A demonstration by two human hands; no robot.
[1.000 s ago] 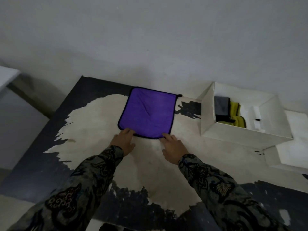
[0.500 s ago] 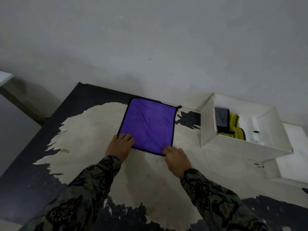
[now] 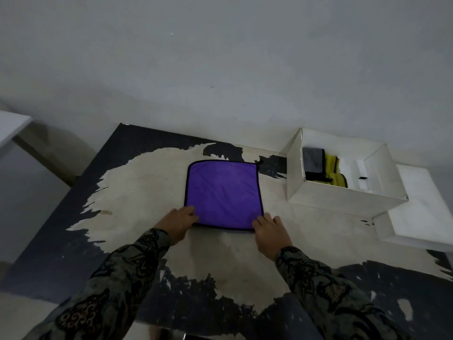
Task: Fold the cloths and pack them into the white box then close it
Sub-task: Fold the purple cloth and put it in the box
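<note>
Both hands, left hand [image 3: 177, 223] and right hand [image 3: 270, 230], pinch the purple cloth's [image 3: 223, 193] near corners, likely to fold it away; white box [image 3: 343, 200] sits open beyond the right.

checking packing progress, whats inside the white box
In the white box: a grey cloth and a yellow cloth, folded, at its left end. The near wall hides the floor beneath them.

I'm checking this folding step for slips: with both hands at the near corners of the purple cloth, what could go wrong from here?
1. The left hand and right hand hold only the near corners of the purple cloth, so the fold may come out skewed.
2. The white box already holds a grey cloth and yellow cloth; a bulky fold might fit poorly.
</note>
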